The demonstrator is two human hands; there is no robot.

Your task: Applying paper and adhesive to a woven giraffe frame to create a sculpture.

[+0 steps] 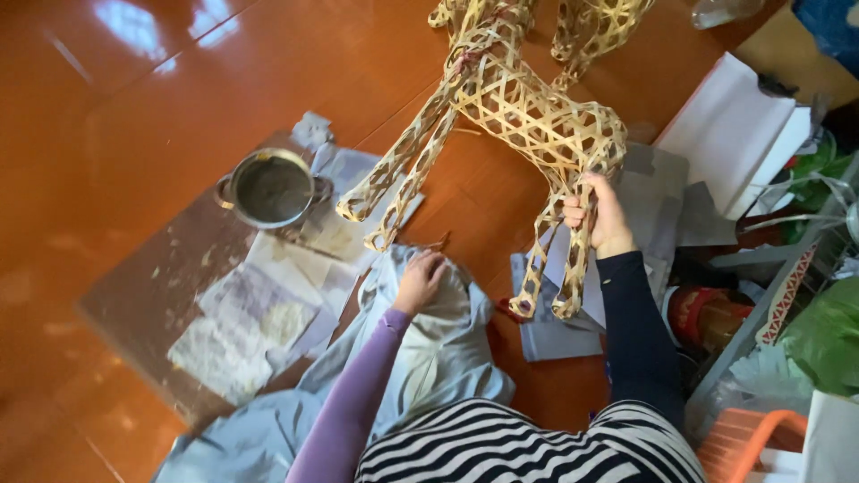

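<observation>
**Mia:** What is that big thing by the right hand [601,215]?

**Ben:** It is a pale yellow animal frame woven from thin bamboo strips [523,112]. It has four legs and lots of holes. It stands on the shiny red-brown wooden floor [107,107], just past both hands.

**Mia:** Is it heavy?

**Ben:** I think it is light, because it is mostly air. It looks stiff, but the thin strips could bend or snap if squeezed hard. The top of a leg, where the weave is thick, seems a good place to hold.

**Mia:** How is the right hand holding it?

**Ben:** The arm in the dark sleeve reaches up and forward. The fingers are wrapped tight around the top of a back leg, where it meets the body.

**Mia:** And the left hand [419,279]?

**Ben:** The arm in the purple sleeve is bent in. That hand is curled closed, pressing down on a soft, crumpled light grey cloth [447,349]. I cannot tell if it holds anything else.

**Mia:** What is left of that hand?

**Ben:** A small round metal pot with grey stuff inside [271,188], on messy sheets of paper [259,313].
</observation>
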